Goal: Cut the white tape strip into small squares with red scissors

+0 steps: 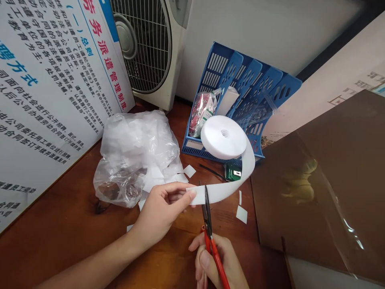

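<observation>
A roll of white tape (221,136), resembling hook-and-loop fastener, rests at the front of the blue file rack, and its loose strip (224,192) curves down and to the left. My left hand (165,208) pinches the strip's free end between thumb and fingers. In my right hand (221,261) is a pair of scissors (207,216) with red handles. Their slightly parted blades point away from me and straddle the strip just right of my left fingertips. Small white cut pieces (242,214) lie on the wooden table (168,257).
A clear plastic bag (138,140) with white pieces sits at left. Behind stand the blue file rack (255,80) holding packets, and a box fan (147,44). A green tape measure (233,171) lies below the roll. A printed board (60,80) and a brown cardboard box (325,180) flank the table.
</observation>
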Tool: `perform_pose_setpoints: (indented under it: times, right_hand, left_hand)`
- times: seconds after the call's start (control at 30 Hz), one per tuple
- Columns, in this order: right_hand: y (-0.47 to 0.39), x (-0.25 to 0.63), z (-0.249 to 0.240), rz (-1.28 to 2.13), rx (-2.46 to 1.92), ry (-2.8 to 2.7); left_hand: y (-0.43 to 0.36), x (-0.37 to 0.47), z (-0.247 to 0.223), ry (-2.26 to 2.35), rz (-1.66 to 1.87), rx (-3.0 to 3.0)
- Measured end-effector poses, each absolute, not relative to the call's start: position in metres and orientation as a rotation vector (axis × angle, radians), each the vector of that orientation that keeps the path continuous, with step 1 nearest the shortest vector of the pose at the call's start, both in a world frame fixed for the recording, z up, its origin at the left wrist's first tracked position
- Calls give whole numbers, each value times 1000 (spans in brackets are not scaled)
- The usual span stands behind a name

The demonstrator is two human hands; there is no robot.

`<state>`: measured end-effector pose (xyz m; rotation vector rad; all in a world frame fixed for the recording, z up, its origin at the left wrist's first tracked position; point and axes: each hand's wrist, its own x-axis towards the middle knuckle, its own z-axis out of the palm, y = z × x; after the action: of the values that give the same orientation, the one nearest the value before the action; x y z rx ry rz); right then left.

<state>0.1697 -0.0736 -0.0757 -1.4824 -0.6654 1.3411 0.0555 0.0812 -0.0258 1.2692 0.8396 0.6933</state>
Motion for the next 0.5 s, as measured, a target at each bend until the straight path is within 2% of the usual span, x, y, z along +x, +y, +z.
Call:
perform_pose_setpoints:
  times: [0.5]
  right_hand:
    - [-76,178,-83,1382,-1413,-729]
  left_hand:
    - [81,56,-25,848,708,1255]
